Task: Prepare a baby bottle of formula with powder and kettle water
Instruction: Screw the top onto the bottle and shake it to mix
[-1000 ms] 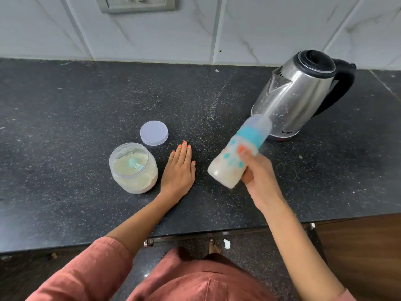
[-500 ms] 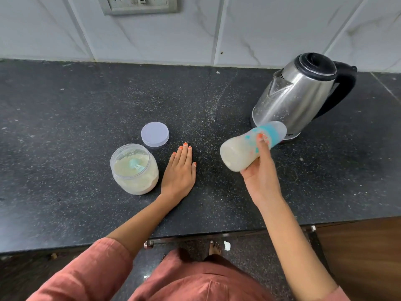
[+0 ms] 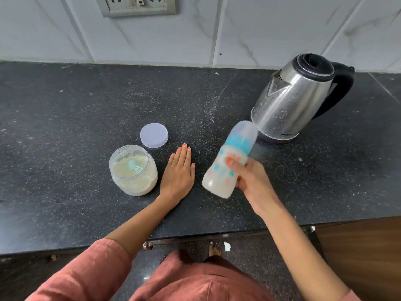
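Observation:
My right hand grips a capped baby bottle holding milky liquid. It is tilted above the counter, cap pointing up and right toward the steel kettle, and it looks motion-blurred. My left hand lies flat on the black counter with fingers together, holding nothing. To its left stands the open jar of formula powder with a teal scoop lying inside. The jar's pale lid rests on the counter just behind it.
The black stone counter runs wall to wall, its front edge near my body. A tiled wall with a socket plate rises behind. The kettle's black handle points right. A wooden cabinet front sits below right.
The bottle has swung from nearly sideways half a second ago back to a steeper tilt, lower and left, as my right hand shakes it. The left hand and jar stayed still.

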The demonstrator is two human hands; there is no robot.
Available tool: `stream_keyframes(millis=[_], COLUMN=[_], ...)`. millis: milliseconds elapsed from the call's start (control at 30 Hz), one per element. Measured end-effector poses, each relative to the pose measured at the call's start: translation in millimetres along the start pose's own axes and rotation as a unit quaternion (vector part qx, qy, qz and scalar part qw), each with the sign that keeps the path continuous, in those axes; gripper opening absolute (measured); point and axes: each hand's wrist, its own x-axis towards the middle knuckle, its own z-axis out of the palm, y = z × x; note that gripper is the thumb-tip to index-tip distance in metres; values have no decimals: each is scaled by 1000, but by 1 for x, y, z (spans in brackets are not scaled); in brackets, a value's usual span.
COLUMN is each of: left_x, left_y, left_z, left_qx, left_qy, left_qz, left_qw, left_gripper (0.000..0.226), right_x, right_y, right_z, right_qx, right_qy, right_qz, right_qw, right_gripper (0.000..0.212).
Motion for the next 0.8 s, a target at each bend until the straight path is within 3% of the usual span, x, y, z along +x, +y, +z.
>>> stream_keyframes(millis=[67,167,233,267,400,467,567,633,667,800], left_x=[0,0,-1,-1,0,0,0,-1,-1,0], left_y=[1,1,1,1,0,1,0,1,1,1], left_z=[-1,-2,-2,-2,-1,-1,-2,-3,-3,-3], left_qx=[-4,-11,-8,-7,-9,-11,-10,-8,-6,-5], left_qy=[-3,0,2,-1,-5,-1,-3,-4,-5,-10], left_qz=[-2,-1,2,2,-1,0,-1,-2,-2,-4], left_qw=[1000,1000,1000,1000,1000,1000,1000,1000,1000,1000], left_gripper=[52,51,51,51,51,51,51,51,52,52], right_x=[-3,3,8,8,-4,-5,5,11,10,-3], right_y=[0,-10,-13,-14,-8,-7,-12,-11,-10,-3], right_z=[-4,-5,-5,-3,2,-3,-5,-6,-4,-4], right_qx=[-69,57,148,141,-88,-111,63,179,180,-44], right_qy=[-20,15,65,76,-15,-40,23,75,79,-6], right_qz=[-3,-58,-71,-71,-46,-42,-72,-79,-70,-36], right_qw=[997,997,984,984,995,992,995,978,978,998], right_gripper=[37,46,31,22,22,35,54,34,28,36])
